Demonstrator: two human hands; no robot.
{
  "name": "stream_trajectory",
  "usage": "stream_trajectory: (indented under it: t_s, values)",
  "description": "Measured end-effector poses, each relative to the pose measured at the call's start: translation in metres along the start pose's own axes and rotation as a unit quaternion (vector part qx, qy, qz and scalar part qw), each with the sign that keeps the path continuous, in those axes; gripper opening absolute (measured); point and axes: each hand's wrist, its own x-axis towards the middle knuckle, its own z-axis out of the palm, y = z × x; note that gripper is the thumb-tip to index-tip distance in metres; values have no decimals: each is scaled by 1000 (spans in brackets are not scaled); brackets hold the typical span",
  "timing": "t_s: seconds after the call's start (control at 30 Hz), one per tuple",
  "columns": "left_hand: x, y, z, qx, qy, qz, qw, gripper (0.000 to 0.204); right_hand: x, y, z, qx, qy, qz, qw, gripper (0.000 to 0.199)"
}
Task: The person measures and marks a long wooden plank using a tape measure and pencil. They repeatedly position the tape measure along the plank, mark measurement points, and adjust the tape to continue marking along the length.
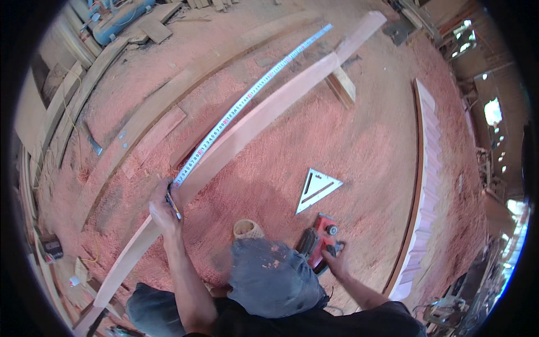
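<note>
My left hand (164, 209) is closed at the near end of a tape measure (227, 118), with a pencil (174, 209) sticking out between its fingers. The blade stretches to the far right, beside and partly over a long pale wooden board (252, 126). That hand lies against the board; the tape's case is not visible. My right hand (336, 263) is wrapped round the rear handle of a red and black electric planer (323, 238) standing on the dusty ground. A white triangular square (317, 190) lies flat just beyond the planer.
Reddish sawdust (269, 191) covers the floor. A wood block (342, 87) supports the board's far part. Another long timber (185, 84) lies to the left. Several pale planks (424, 208) stand in a row at right. A blue tank (120, 22) is at the back left.
</note>
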Motion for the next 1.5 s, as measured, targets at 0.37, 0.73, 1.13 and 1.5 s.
stream_trajectory:
  t_s: [0.37, 0.73, 1.13, 1.5]
  values:
    - [-1, -2, 1, -43, 43, 15, 998, 16, 1, 96, -37, 369, -129, 83, 917, 27]
    - [-1, 1, -6, -61, -12, -42, 997, 13, 3, 266, -72, 450, 103, 216, 860, 39]
    - [2, 4, -9, -23, -25, -14, 999, 11, 96, -42, 30, -98, 84, -122, 984, 100]
    - [0, -7, -5, -3, 18, 24, 1000, 15, 113, -146, 106, -187, 117, -113, 969, 77]
